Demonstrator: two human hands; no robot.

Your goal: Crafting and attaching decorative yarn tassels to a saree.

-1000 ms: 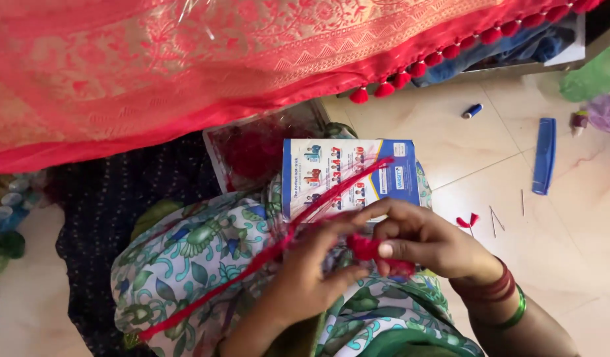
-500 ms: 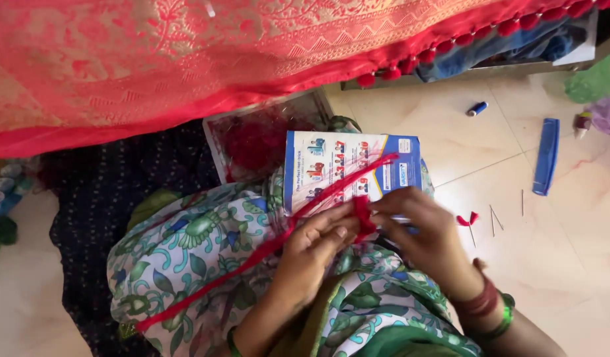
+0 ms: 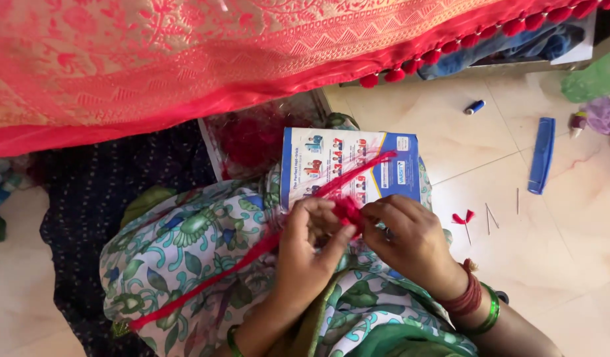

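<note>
Head view: I log both hands meeting over the lap. Left hand [image 3: 308, 254] and right hand [image 3: 411, 241] pinch a small red thread bundle [image 3: 348, 210] between fingertips, grips narrow. A long red thread strand [image 3: 219, 274] trails from it across the floral cloth [image 3: 179, 248]. I judge it light, soft and easily frayed; best held close at the knot.

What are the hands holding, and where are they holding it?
Both the left hand and right hand pinch a red thread bundle at its bunched end, fingertips meeting around it.
</note>
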